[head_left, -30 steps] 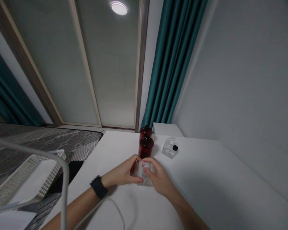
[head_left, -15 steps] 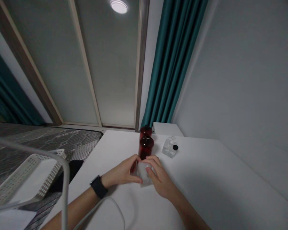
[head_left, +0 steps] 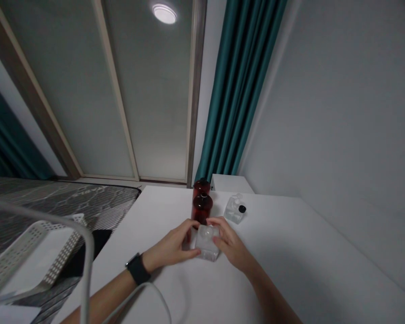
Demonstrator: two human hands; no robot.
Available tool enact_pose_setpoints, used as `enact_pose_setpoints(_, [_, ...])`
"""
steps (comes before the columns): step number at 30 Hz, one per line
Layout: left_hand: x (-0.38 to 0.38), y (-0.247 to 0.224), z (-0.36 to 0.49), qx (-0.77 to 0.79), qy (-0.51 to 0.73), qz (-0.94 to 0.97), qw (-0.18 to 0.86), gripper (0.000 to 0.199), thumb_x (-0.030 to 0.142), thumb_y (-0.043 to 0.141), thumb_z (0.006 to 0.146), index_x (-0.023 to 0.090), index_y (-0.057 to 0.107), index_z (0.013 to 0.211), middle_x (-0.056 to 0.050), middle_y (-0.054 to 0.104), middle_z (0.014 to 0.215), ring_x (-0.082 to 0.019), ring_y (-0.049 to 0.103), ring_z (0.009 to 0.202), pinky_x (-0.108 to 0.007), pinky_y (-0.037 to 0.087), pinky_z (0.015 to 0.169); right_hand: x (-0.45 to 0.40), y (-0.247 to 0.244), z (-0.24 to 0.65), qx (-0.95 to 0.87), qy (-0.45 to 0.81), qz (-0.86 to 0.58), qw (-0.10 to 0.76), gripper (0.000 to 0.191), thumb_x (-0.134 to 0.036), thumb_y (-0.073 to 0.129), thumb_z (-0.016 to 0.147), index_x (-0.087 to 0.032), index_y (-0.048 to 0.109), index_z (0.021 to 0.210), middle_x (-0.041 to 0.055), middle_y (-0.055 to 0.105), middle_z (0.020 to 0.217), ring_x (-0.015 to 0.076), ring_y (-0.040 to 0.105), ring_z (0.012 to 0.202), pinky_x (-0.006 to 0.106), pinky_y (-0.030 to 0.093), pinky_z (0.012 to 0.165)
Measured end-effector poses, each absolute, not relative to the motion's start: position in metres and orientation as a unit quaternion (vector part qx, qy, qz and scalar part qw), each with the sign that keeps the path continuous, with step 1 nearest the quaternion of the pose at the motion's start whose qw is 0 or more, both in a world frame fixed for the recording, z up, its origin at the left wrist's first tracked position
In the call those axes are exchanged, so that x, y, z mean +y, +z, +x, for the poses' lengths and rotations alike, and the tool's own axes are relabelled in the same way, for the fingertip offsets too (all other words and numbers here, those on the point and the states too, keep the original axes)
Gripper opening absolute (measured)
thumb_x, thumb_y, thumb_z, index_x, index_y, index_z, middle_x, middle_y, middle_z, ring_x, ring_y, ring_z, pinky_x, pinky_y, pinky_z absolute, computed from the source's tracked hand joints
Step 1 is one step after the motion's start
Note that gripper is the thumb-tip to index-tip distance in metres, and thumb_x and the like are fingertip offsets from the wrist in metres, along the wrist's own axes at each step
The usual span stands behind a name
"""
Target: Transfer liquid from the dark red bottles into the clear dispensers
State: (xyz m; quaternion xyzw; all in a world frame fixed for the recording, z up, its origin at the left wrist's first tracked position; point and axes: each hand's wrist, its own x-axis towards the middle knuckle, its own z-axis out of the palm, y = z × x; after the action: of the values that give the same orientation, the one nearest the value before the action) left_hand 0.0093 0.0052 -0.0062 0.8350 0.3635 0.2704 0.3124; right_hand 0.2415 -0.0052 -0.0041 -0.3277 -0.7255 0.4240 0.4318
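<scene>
A clear, square-sided bottle (head_left: 207, 243) stands on the white table in front of me, its round neck uncapped. My right hand (head_left: 230, 243) grips its right side between thumb and fingers. Curved round from the left, my left hand (head_left: 175, 243) has its thumb and fingers on a second clear piece (head_left: 193, 240), which looks like another bottle pressed against the first and is partly hidden. Just behind both hands stands a dark red-brown bottle (head_left: 201, 209), with a second red-brown bottle (head_left: 201, 185) behind it.
Another clear square bottle (head_left: 234, 209) stands at the back right, a black cap (head_left: 242, 209) by it. A white cable (head_left: 155, 290) runs over the table (head_left: 155, 207) near my left wrist. Below on the left is a white perforated basket (head_left: 47, 252).
My right hand has opened a little and shifted right off the top of the clear bottle, so its neck and front now show. The view has moved slightly.
</scene>
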Motion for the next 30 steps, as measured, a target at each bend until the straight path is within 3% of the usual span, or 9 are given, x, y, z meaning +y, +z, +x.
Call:
enact_pose_setpoints(4, [0.007, -0.01, 0.008, 0.355, 0.269, 0.838, 0.316, 0.068, 0.032, 0.069, 0.084, 0.022, 0.036, 0.143, -0.012, 0.058, 0.131, -0.022, 0.062, 0.092, -0.037, 0.051, 0.085, -0.011, -0.002, 0.239, -0.744, 0.409, -0.348, 0.399, 0.061, -0.019, 0.064, 0.084, -0.025, 0.041, 0.14, 0.0098, 0.05, 0.133, 0.026, 0.047, 0.13, 0.046, 0.034, 0.114])
enact_pose_setpoints(9, [0.006, -0.006, 0.009, 0.344, 0.273, 0.844, 0.307, 0.064, 0.034, 0.073, 0.082, 0.022, 0.043, 0.137, -0.012, 0.059, 0.128, -0.025, 0.061, 0.099, -0.037, 0.051, 0.086, -0.014, 0.003, 0.237, -0.77, 0.367, -0.394, 0.341, 0.077, -0.026, 0.08, 0.075, -0.025, 0.041, 0.141, 0.0097, 0.046, 0.135, 0.0273, 0.047, 0.129, 0.047, 0.034, 0.114])
enact_pose_setpoints(16, [0.004, 0.0, 0.01, 0.383, 0.255, 0.832, 0.309, 0.061, 0.037, 0.077, 0.078, 0.022, 0.048, 0.129, -0.007, 0.064, 0.114, -0.021, 0.061, 0.085, -0.032, 0.049, 0.073, -0.009, 0.001, 0.241, -0.768, 0.369, -0.403, 0.334, 0.069, -0.019, 0.081, 0.073, -0.023, 0.05, 0.135, 0.0082, 0.052, 0.129, 0.0261, 0.051, 0.125, 0.045, 0.037, 0.112])
enact_pose_setpoints(21, [0.003, -0.002, 0.01, 0.387, 0.255, 0.833, 0.301, 0.06, 0.037, 0.076, 0.078, 0.023, 0.047, 0.128, -0.005, 0.063, 0.111, -0.02, 0.06, 0.082, -0.031, 0.047, 0.072, -0.011, 0.004, 0.243, -0.778, 0.359, -0.385, 0.343, 0.067, -0.022, 0.082, 0.072, -0.024, 0.053, 0.133, 0.0079, 0.055, 0.129, 0.0262, 0.052, 0.124, 0.044, 0.04, 0.11])
enact_pose_setpoints(24, [0.004, -0.004, 0.01, 0.391, 0.252, 0.833, 0.3, 0.059, 0.036, 0.076, 0.078, 0.024, 0.047, 0.128, -0.005, 0.063, 0.11, -0.02, 0.06, 0.081, -0.03, 0.047, 0.071, -0.007, 0.003, 0.256, -0.784, 0.331, -0.371, 0.372, 0.055, -0.025, 0.074, 0.079, -0.024, 0.056, 0.131, 0.0083, 0.057, 0.128, 0.0256, 0.054, 0.121, 0.042, 0.044, 0.104])
enact_pose_setpoints(25, [0.004, -0.004, 0.01, 0.392, 0.25, 0.833, 0.3, 0.059, 0.035, 0.075, 0.078, 0.024, 0.046, 0.128, -0.005, 0.063, 0.11, -0.02, 0.059, 0.081, -0.031, 0.047, 0.071, -0.002, 0.001, 0.263, -0.777, 0.316, -0.372, 0.397, 0.045, -0.026, 0.066, 0.084, -0.024, 0.058, 0.128, 0.0083, 0.06, 0.124, 0.0244, 0.057, 0.116, 0.04, 0.048, 0.098])
enact_pose_setpoints(27, [0.005, -0.005, 0.01, 0.391, 0.245, 0.834, 0.302, 0.06, 0.034, 0.074, 0.078, 0.023, 0.045, 0.129, -0.006, 0.062, 0.113, -0.02, 0.059, 0.083, -0.031, 0.047, 0.073, 0.01, -0.005, 0.278, -0.702, 0.242, -0.444, 0.502, 0.029, -0.032, 0.06, 0.087, -0.022, 0.064, 0.113, 0.0057, 0.064, 0.101, 0.0199, 0.063, 0.087, 0.034, 0.053, 0.079])
enact_pose_setpoints(30, [0.006, -0.005, 0.01, 0.388, 0.241, 0.835, 0.307, 0.06, 0.032, 0.073, 0.078, 0.023, 0.044, 0.13, -0.008, 0.061, 0.118, -0.021, 0.059, 0.085, -0.032, 0.048, 0.076, 0.031, -0.018, 0.3, -0.611, 0.166, -0.529, 0.564, 0.031, -0.037, 0.058, 0.088, -0.018, 0.058, 0.112, 0.0014, 0.055, 0.083, 0.0174, 0.053, 0.071, 0.031, 0.048, 0.067])
